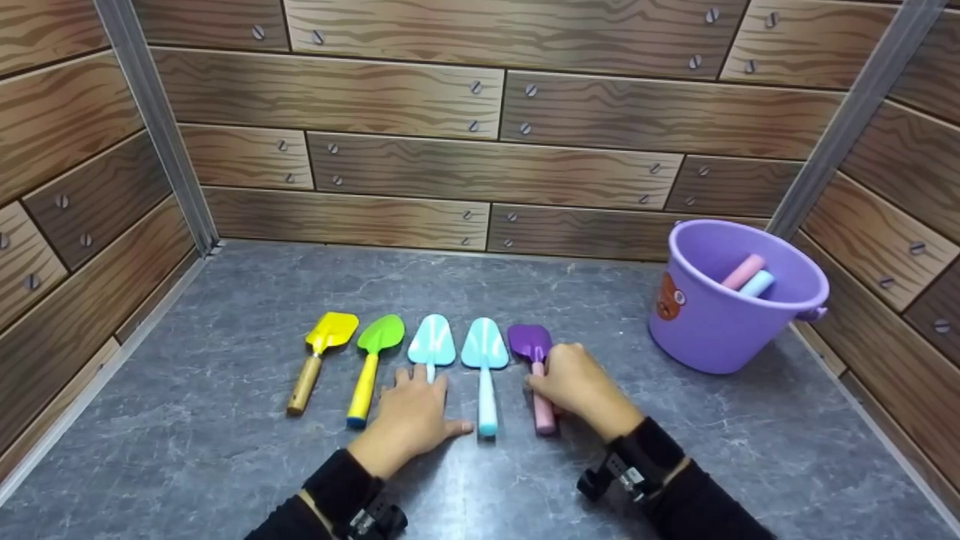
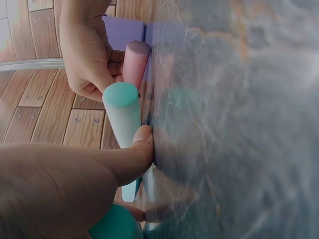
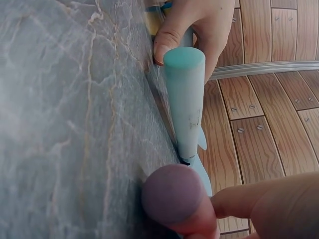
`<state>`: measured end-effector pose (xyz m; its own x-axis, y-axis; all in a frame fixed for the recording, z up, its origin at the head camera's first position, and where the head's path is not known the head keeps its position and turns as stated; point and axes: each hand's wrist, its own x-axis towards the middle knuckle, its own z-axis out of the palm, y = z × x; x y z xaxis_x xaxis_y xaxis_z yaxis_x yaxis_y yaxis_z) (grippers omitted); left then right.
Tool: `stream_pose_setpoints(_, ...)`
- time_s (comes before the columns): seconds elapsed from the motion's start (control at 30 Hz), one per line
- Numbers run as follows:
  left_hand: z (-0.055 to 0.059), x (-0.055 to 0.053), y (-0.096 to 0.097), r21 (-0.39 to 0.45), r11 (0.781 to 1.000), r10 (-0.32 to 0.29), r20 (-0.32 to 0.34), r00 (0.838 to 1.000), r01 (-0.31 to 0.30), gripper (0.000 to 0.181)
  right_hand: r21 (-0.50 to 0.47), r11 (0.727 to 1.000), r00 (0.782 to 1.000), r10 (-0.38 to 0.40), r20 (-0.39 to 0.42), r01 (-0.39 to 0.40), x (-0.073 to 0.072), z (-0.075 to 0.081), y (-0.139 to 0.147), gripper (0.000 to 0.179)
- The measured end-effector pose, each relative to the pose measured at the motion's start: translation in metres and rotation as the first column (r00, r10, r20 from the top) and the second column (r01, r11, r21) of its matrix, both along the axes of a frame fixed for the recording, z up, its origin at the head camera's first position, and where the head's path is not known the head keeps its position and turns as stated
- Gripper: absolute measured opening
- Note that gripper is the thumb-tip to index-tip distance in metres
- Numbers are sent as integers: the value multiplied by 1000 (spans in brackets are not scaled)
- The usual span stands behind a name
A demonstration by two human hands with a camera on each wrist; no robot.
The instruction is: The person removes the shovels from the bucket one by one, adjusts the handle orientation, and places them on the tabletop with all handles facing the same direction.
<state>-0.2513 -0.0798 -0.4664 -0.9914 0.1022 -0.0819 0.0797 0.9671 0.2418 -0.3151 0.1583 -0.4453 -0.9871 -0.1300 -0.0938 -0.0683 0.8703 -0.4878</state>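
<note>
A row of toy shovels lies on the grey marbled surface. At its right end is a purple shovel (image 1: 529,339), whose pink handle my right hand (image 1: 581,386) grips between thumb and fingers. My left hand (image 1: 411,416) lies spread, palm down, over the handle of one light blue shovel (image 1: 433,341), covering most of it; its thumb (image 2: 143,142) touches the surface. Between the two hands lies a second light blue shovel (image 1: 487,397), its handle end (image 3: 184,59) pointing toward me. Left of my left hand are a green shovel with a yellow handle (image 1: 364,390) and a yellow shovel with a wooden handle (image 1: 304,386).
A purple bucket (image 1: 720,337) with a brown bear picture stands at the right, near the side wall. A pink handle (image 1: 744,271) and a light blue handle (image 1: 757,283) show inside it. Wood-patterned panels (image 1: 420,161) enclose the back and sides.
</note>
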Motion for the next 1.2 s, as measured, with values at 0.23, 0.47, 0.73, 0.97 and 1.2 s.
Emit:
stream_pose_setpoints(0.23, -1, 1, 0, 2, 1000, -7, -10, 1000, 7, 80, 1, 1000, 1000, 6, -8, -6, 0, -1, 0, 48)
stream_pose_setpoints(0.47, -2, 1, -1, 9, 1000, -7, -25, 1000, 7, 82, -2, 1000, 1000, 11, -11, -11, 1, -1, 0, 47)
stream_pose_setpoints(0.73, -2, 1, 0, 9, 1000, 1, -21, 1000, 0, 82, -19, 999, 999, 28, -21, -29, 3, 0, 2, 43)
stream_pose_setpoints(0.97, -1, 1, 0, 8, 1000, -3, -10, 1000, 3, 82, 4, 1000, 1000, 26, -14, -26, 2, 26, 16, 37)
stream_pose_setpoints(1.2, -1, 2, -2, 2, 1000, -18, -31, 999, 18, 79, 39, 999, 995, 40, -96, -37, 6, 66, 41, 38)
